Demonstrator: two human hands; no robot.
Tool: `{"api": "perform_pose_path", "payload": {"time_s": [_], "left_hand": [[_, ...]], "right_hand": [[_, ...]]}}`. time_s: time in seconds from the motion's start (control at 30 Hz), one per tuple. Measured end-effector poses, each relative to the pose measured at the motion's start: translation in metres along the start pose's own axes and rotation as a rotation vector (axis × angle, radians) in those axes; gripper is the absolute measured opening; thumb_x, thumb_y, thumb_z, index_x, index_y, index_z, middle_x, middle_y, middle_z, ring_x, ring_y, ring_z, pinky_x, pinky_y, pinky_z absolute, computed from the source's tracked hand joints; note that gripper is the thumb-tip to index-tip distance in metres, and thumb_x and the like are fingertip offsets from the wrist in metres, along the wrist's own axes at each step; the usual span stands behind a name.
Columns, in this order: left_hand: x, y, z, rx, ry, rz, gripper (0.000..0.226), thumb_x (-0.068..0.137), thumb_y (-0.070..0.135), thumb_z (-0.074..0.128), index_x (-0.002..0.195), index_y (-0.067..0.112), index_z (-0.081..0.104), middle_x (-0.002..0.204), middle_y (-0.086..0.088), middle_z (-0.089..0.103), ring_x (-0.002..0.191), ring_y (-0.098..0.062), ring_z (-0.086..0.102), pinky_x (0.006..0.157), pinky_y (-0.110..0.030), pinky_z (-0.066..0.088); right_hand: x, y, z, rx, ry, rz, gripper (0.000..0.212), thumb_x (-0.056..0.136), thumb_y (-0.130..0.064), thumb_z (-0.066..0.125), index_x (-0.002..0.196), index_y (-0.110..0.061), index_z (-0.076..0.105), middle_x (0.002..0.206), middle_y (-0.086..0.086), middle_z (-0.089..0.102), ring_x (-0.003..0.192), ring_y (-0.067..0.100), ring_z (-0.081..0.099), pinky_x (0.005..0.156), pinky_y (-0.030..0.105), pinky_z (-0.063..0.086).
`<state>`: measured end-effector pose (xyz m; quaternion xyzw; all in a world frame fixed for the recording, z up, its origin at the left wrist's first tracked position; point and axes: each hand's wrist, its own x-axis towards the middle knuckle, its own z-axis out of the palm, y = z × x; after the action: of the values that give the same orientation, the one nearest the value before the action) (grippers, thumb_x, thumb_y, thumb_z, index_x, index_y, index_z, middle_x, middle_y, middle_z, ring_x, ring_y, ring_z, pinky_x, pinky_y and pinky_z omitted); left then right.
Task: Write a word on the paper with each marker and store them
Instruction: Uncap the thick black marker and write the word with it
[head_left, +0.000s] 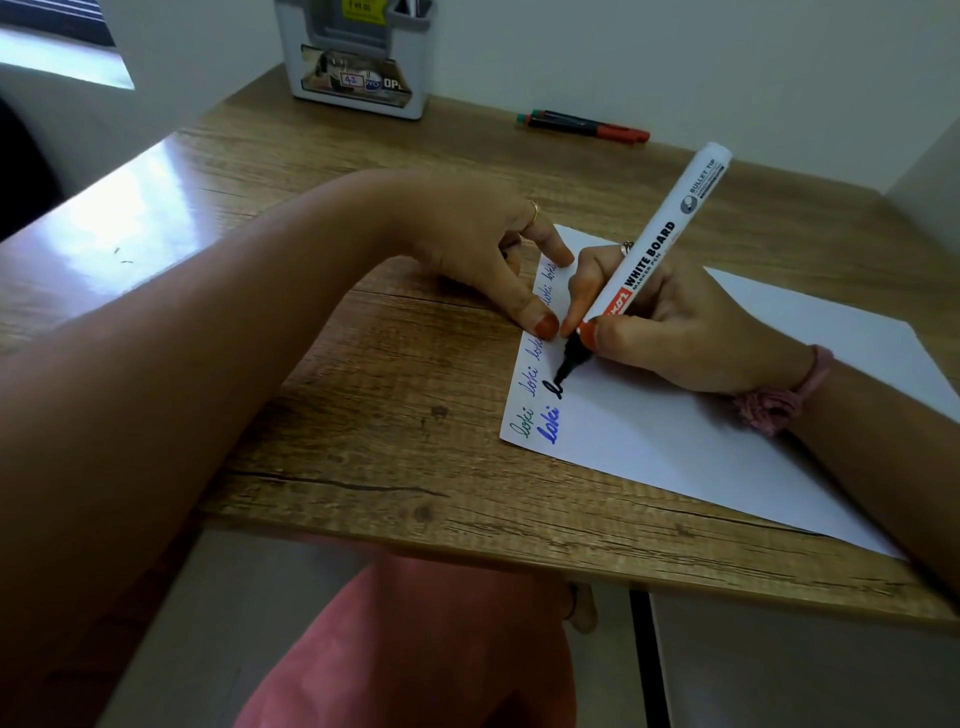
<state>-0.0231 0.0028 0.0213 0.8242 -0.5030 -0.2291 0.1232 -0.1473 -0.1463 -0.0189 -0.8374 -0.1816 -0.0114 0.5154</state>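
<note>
A white sheet of paper (727, 447) lies on the wooden desk (363, 415). My right hand (675, 332) grips a white whiteboard marker (660, 244) with its black tip touching the paper, where a first black letter stands. Small handwritten words in green and blue run along the paper's left edge, with a bold blue word below them. My left hand (483, 260) rests at that edge, its fingertips pressing on the paper. Its curled fingers may hide something; I cannot tell. Two more markers (587, 124), with green and red ends, lie at the back of the desk.
A grey-white pen holder (358, 67) with a label stands at the back of the desk against the wall. The desk's front edge runs just above my lap, and a wall closes off the right side.
</note>
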Motion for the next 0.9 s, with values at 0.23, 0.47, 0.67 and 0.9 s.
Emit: {"api": "perform_pose_path", "payload": {"time_s": [0.23, 0.47, 0.67, 0.9], "left_hand": [[0.0003, -0.0008, -0.0001, 0.008, -0.004, 0.009, 0.080, 0.052, 0.061, 0.062, 0.127, 0.041, 0.045, 0.069, 0.012, 0.053, 0.063, -0.003, 0.047, 0.062, -0.021, 0.034], [0.0001, 0.0007, -0.0001, 0.004, -0.001, -0.008, 0.081, 0.051, 0.060, 0.062, 0.128, 0.040, 0.045, 0.067, 0.016, 0.046, 0.061, -0.002, 0.044, 0.062, -0.019, 0.033], [0.0008, -0.0005, 0.0002, 0.000, -0.002, -0.010, 0.079, 0.055, 0.058, 0.064, 0.129, 0.041, 0.044, 0.066, 0.013, 0.048, 0.060, -0.003, 0.046, 0.061, -0.019, 0.033], [0.0002, -0.0005, -0.0010, 0.008, -0.007, -0.017, 0.084, 0.051, 0.061, 0.062, 0.130, 0.041, 0.042, 0.069, 0.013, 0.047, 0.064, -0.003, 0.045, 0.063, -0.018, 0.033]], "right_hand": [[-0.0013, -0.0013, -0.0004, 0.027, 0.000, -0.013, 0.016, 0.074, -0.008, 0.054, 0.075, 0.009, 0.054, 0.068, -0.003, 0.058, 0.066, 0.008, 0.058, 0.063, 0.016, 0.050], [0.0001, -0.0023, 0.0013, 0.023, -0.011, -0.020, 0.006, 0.076, -0.008, 0.054, 0.075, -0.003, 0.055, 0.073, -0.006, 0.062, 0.073, 0.007, 0.062, 0.068, 0.017, 0.052], [0.0021, -0.0004, 0.0008, -0.020, 0.061, -0.026, 0.022, 0.077, -0.008, 0.054, 0.078, 0.014, 0.052, 0.077, 0.026, 0.057, 0.070, 0.034, 0.060, 0.068, 0.025, 0.054], [0.0003, -0.0027, 0.0008, 0.021, 0.055, 0.031, 0.014, 0.073, -0.009, 0.056, 0.075, 0.004, 0.054, 0.071, -0.006, 0.065, 0.070, 0.007, 0.064, 0.066, 0.018, 0.052]]}}
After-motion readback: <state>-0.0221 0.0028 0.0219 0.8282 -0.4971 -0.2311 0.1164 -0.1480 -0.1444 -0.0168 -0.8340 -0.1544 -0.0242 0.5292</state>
